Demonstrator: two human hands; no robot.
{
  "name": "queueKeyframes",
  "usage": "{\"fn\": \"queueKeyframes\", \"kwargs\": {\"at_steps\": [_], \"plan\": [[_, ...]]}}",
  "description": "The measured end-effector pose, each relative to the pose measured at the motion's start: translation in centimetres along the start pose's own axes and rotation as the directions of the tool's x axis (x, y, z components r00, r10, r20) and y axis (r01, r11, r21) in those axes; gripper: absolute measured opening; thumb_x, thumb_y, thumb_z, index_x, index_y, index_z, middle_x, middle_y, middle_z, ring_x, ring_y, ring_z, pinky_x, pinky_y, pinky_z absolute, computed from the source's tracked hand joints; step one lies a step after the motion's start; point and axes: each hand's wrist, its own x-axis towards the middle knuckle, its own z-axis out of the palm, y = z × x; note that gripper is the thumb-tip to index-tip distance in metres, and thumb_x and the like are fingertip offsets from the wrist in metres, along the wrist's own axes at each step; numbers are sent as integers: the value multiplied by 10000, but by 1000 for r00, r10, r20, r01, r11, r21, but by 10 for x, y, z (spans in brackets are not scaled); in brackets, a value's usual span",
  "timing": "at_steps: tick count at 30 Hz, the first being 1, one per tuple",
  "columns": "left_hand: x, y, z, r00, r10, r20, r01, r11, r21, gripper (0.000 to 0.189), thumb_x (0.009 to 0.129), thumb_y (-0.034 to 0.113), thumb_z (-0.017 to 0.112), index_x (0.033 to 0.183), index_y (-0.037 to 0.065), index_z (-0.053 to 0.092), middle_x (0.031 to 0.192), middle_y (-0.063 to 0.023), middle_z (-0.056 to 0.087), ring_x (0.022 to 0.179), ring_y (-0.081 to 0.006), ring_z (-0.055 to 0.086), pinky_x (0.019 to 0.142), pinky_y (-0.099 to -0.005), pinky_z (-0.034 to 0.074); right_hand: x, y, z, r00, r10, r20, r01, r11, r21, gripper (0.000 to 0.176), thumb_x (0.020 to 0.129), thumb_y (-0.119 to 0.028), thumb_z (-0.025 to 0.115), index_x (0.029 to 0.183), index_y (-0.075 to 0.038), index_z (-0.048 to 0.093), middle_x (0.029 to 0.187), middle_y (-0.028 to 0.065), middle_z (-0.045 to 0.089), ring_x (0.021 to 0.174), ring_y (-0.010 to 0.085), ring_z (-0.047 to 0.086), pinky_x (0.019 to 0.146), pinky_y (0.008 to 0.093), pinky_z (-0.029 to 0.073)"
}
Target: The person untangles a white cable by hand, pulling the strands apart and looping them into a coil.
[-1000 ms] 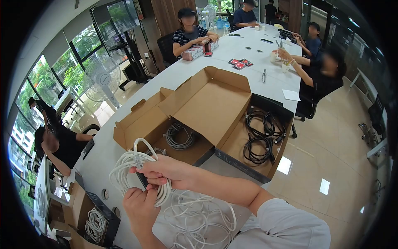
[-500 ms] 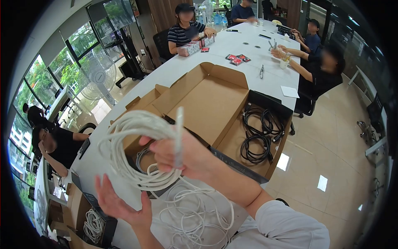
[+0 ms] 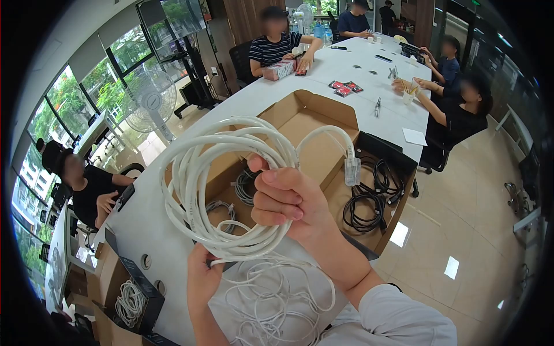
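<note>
A thick coil of white cable (image 3: 190, 202) hangs from my right hand (image 3: 288, 199), whose fingers are wrapped round its right side. The cable's end, with a clear plug (image 3: 352, 171), sticks out to the right above that hand. My left hand (image 3: 203, 275) is closed at the bottom of the coil, on the cable where it leaves the loops. Below, a loose tangle of white cable (image 3: 271, 300) lies on the table. Behind the coil an open cardboard box (image 3: 311, 147) holds grey coiled cables (image 3: 222, 214) and black coiled cables (image 3: 366, 207).
At lower left another box (image 3: 153, 305) holds a bundle of white cable (image 3: 131, 303). Several people sit round the white table (image 3: 277, 89), with red packets (image 3: 345, 87), a paper cup (image 3: 409, 97) and a white paper (image 3: 414, 136) on it. A fan (image 3: 151, 102) stands left.
My left hand has gone from spread fingers to closed on the cable. The coil now faces the camera, and the plug end points down at the right. The view has shifted slightly.
</note>
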Motion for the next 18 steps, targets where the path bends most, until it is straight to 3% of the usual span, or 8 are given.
{"fn": "queueKeyframes", "kwargs": {"at_steps": [3, 6, 10, 16, 18], "plan": [[2, -4, -19, 996, -50, 77, 57, 994, -94, 135, 820, 32, 656, 924, -51, 634, 697, -24, 613, 606, -76, 553, 571, -214, 433, -2, -2, 3, 1000, -13, -8, 13, 999, -32, 149, 925, -109, 464, 1044, -53, 534, 462, -100, 271, 344, 15, 246, 408, 203, 302], [-5, 3, -41, 965, -139, 223, 202, 936, -289, 204, 857, 169, 667, 864, -34, 647, 553, 30, 503, 479, -43, 460, 467, -198, 364, -3, -4, 3, 997, -66, -26, 64, 994, -84, 164, 883, -98, 518, 1035, -64, 568, 499, -85, 269, 382, 24, 262, 446, 208, 305], [-14, -4, -54, 996, 66, 66, -46, 964, -263, 484, 881, 458, 606, 858, -25, 644, 509, 56, 449, 407, -15, 371, 382, -184, 248, -2, -15, -1, 981, -129, -147, 109, 984, -141, 146, 885, -103, 528, 1010, -53, 584, 511, -87, 267, 404, 25, 265, 455, 205, 302], [-26, -8, -68, 975, 175, -139, -221, 841, -494, 515, 896, 482, 571, 790, -21, 592, 485, 37, 444, 375, -26, 309, 386, -198, 197, -6, -47, -18, 921, -353, -167, 334, 933, -131, 137, 886, -96, 532, 998, -44, 591, 518, -95, 270, 408, 18, 258, 463, 194, 311], [-27, -15, -73, 925, 216, -313, -365, 732, -575, 482, 927, 456, 529, 814, -10, 576, 470, 50, 397, 366, -25, 261, 397, -200, 188, -9, -56, -21, 857, -473, -201, 439, 877, -195, 131, 885, -83, 530, 991, -40, 594, 518, -92, 271, 410, 19, 255, 463, 193, 314]]}}
